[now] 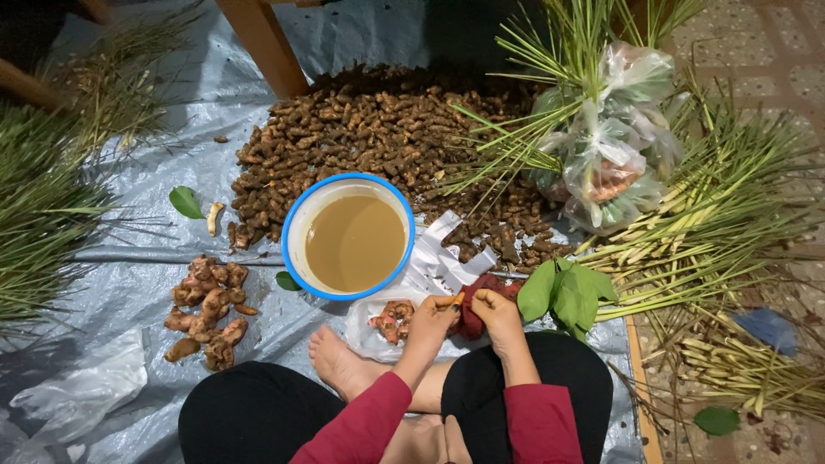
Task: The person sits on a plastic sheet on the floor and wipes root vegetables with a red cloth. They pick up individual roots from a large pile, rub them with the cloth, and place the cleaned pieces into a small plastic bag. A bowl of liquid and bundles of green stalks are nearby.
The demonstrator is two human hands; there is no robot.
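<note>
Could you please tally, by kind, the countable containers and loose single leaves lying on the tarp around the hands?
Blue-rimmed basin of brown water: 1
Clear bag of peeled roots by the left hand: 1
Tied clear bags on the stalks: 2, perhaps more
Loose single green leaves: 2
Total: 6

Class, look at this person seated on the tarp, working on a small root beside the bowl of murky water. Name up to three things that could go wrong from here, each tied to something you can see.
1. The left hand and right hand meet closely on the small orange-tipped root piece; if a blade is in use, fingers could be nicked.
2. The full blue-rimmed bowl sits just beyond the bare foot; a shift might spill it.
3. The light is dim, so slips are likelier.
</note>
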